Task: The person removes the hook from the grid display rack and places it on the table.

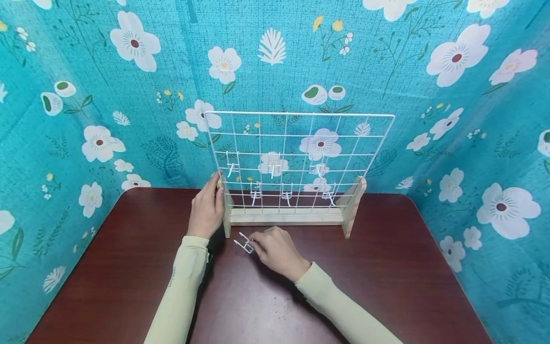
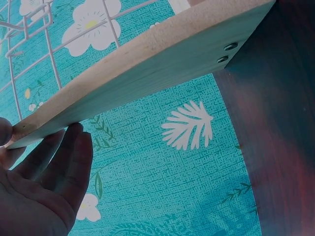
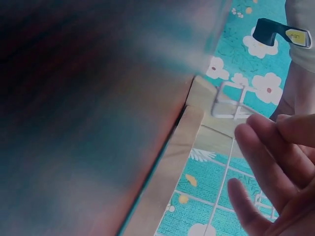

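Note:
A white wire grid rack [image 1: 301, 113] stands upright on a wooden base. My left hand [image 1: 206, 208] holds the top of its left wooden side piece [image 1: 227, 222]. In the left wrist view, the fingers lie along the outer face of that wooden side piece [image 2: 147, 69], and the thumb is at its edge. Low in front of the base, my right hand [image 1: 277, 251] pinches a white wire hook [image 1: 246, 245] between thumb and fingers. The hook's two prongs point left. The right wrist view shows the hook's square wire end [image 3: 227, 117] beyond the fingertips.
Several white hooks hang in two rows on the grid, among them a left upper hook [image 1: 232, 168] and a right lower hook [image 1: 330, 196]. The right wooden side piece [image 1: 355, 205] stands on the dark red table [image 1: 129, 267]. Behind hangs a blue floral cloth [image 1: 172, 71].

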Demonstrator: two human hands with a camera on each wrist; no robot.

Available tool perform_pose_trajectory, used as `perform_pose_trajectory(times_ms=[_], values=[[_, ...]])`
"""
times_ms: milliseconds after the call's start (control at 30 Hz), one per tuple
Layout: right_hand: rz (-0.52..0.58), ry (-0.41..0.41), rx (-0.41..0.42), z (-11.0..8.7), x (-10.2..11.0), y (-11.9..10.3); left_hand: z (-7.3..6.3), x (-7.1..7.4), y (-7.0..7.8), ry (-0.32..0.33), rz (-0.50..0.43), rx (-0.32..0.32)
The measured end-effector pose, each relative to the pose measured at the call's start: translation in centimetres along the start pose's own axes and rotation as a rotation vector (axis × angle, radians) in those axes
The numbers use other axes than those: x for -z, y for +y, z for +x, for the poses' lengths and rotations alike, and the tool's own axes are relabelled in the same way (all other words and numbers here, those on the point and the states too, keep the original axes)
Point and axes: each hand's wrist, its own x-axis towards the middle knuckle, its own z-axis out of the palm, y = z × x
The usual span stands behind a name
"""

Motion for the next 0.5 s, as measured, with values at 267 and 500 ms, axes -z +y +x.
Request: perform_pose_trajectory(times_ms=[267,500], values=[[-0.004,-0.066,-0.050,0.7,-0.3,-0.1,-0.1,0.0,0.0,0.007,0.000,-0.001],[0.035,-0.115,-0.105,2.1,-0.7,-0.6,0.0,-0.1,0.0,-0.002,0.006,0.002]])
